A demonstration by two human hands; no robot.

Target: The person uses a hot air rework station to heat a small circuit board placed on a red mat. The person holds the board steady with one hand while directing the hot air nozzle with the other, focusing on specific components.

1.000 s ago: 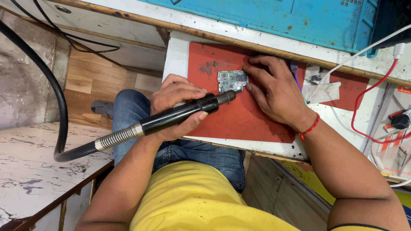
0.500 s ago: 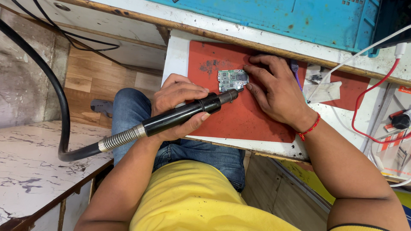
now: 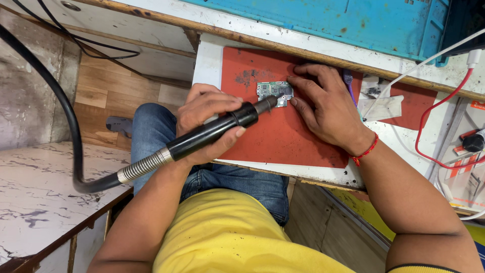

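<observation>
A small green circuit board lies on a red work mat. My left hand grips a black hot-air tool handle, whose metal nozzle points at the board's lower edge. A thick black hose with a metal spring collar runs from the handle's rear off to the left. My right hand rests palm down on the mat, its fingertips pressing the board's right side and holding it in place.
The mat lies on a white bench with a blue crate behind it. Red and white cables and small parts lie at the right. A marble-patterned surface is at lower left, beside my jeans-clad knee.
The tool's nozzle has stayed at the board with only a slight shift. Both hands keep their grip and position.
</observation>
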